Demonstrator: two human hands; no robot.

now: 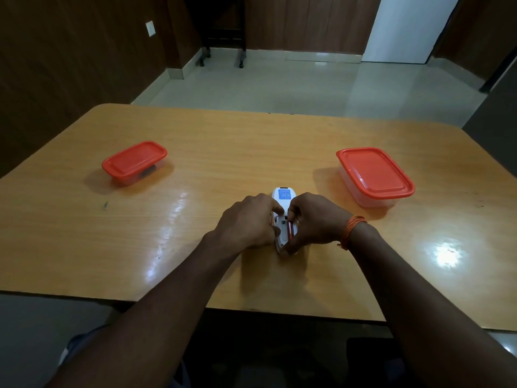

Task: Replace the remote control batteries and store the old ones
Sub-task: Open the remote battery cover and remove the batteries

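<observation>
- The remote (283, 204) lies back-up on the desk (223, 141), toward its 6 o'clock edge, compartment uncovered.
- Grip of left hand (247, 222) is clamped on the remote's 9 o'clock side.
- Grip of right hand (314, 219) pinches 1 battery (290, 231) lying in the compartment.
- From the remote: small box (134, 161) at 10 o'clock, large box (375, 175) at 2 o'clock; red lids on.

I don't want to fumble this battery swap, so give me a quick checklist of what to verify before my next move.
1. Remote back up on the table, gripped by the left hand: ok.
2. Battery bay uncovered: ok.
3. Right hand pinching the battery: ok.
4. Second battery slot: cannot tell, fingers hide it.
5. Small container open for storing: not ok, closed.
6. Large container open: not ok, closed.
</observation>
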